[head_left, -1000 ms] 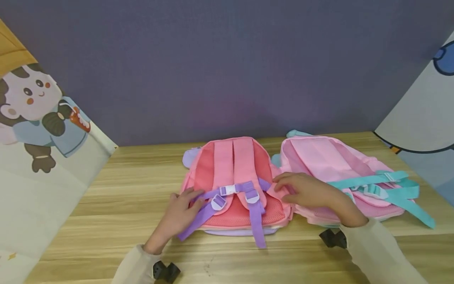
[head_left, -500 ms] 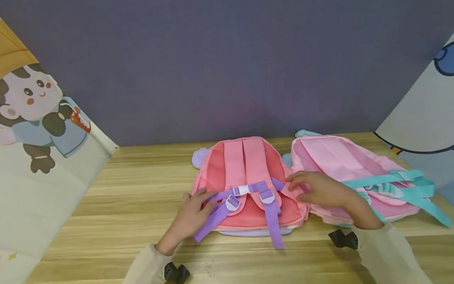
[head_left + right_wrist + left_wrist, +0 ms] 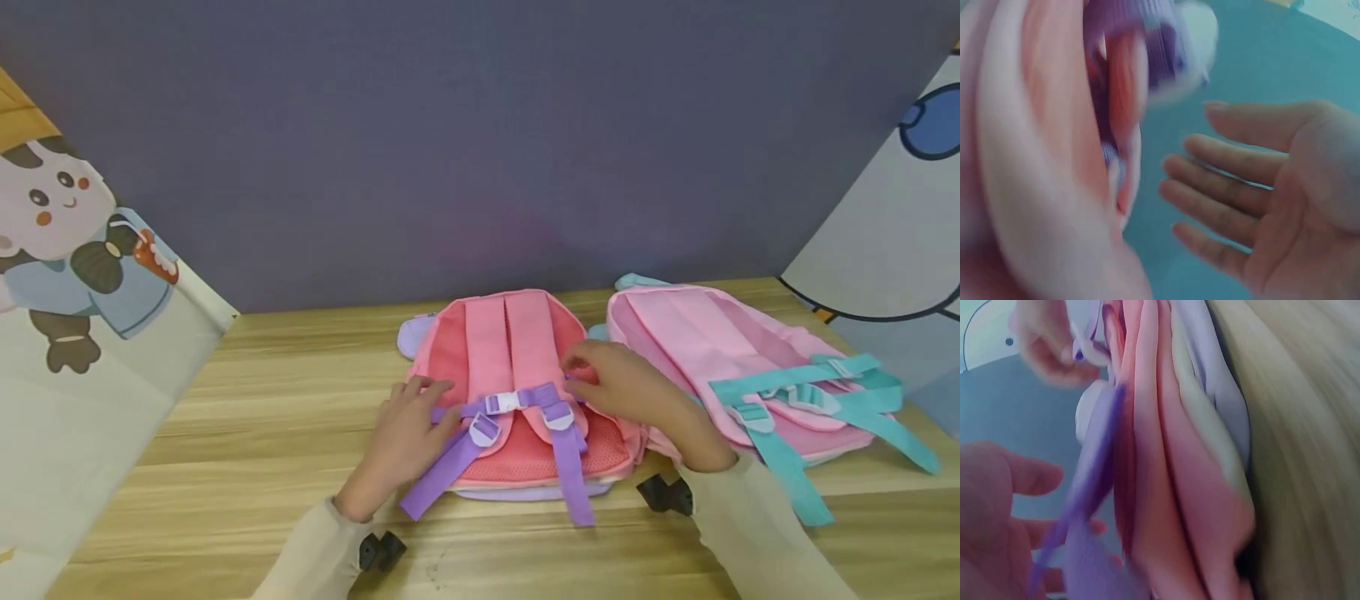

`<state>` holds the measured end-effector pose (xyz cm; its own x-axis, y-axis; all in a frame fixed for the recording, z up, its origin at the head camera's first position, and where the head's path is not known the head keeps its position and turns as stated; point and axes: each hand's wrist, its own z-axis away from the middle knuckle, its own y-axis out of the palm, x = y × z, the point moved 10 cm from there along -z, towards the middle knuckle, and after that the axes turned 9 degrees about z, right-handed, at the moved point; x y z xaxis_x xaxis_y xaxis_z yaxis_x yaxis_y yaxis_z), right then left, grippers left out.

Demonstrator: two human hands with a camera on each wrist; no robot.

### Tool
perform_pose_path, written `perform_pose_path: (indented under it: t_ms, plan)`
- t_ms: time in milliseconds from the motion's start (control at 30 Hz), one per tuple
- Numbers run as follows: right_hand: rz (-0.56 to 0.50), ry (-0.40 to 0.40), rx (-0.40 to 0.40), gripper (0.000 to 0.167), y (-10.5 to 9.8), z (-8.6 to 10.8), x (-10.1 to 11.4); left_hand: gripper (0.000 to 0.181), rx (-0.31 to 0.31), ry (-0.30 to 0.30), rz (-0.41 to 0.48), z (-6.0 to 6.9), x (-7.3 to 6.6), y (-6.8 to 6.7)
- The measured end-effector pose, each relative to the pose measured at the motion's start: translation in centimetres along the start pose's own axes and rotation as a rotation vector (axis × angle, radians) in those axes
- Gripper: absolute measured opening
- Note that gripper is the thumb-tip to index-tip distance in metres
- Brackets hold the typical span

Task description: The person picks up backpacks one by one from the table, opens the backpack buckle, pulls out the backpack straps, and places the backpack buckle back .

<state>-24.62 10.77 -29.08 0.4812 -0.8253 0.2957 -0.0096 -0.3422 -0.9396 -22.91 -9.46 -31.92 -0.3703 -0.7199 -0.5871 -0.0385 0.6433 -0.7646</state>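
A coral-pink backpack (image 3: 487, 342) lies on the table with its shoulder straps facing up. Purple webbing straps (image 3: 573, 483) and a white buckle (image 3: 504, 403) cross its lower part. My left hand (image 3: 405, 433) is at its left edge, fingers relaxed, close to a purple strap; the left wrist view shows no grip. Over the right edge hovers my right hand (image 3: 626, 387). In the right wrist view, the right hand's loose fingers (image 3: 1222, 184) hold nothing and stand apart from the bag. Part of the bag's right side is hidden behind that hand.
A light pink backpack (image 3: 697, 333) with teal straps (image 3: 795, 475) lies close on the right. Behind the wooden table (image 3: 285, 383) rises a dark grey-blue panel (image 3: 480, 150). Cartoon-printed walls (image 3: 112, 400) flank both sides.
My right hand has lifted off the coral backpack's right side and moved left above it. A teal strap of the light pink backpack now hangs toward the front.
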Motion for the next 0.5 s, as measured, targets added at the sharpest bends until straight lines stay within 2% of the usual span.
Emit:
perform_pose_path:
  t_ms: [133,200,367,500]
  plan:
    - [-0.051,-0.045,-0.022,0.026,1.3,-1.7,2.2,0.039,0.023,0.092,0.026,-0.9,-1.6,1.2]
    - [-0.043,-0.062,-0.013,0.026,2.3,-2.4,3.2,0.041,0.055,0.111,0.043,-1.3,-2.1,2.0]
    - [0.067,-0.037,0.046,0.029,4.7,-3.5,4.6,0.042,0.106,0.091,0.046,-2.1,-2.4,3.4]
    - [0.163,-0.042,0.016,0.026,5.3,-3.8,4.8,0.034,0.078,0.088,0.039,-2.4,-2.6,3.9]
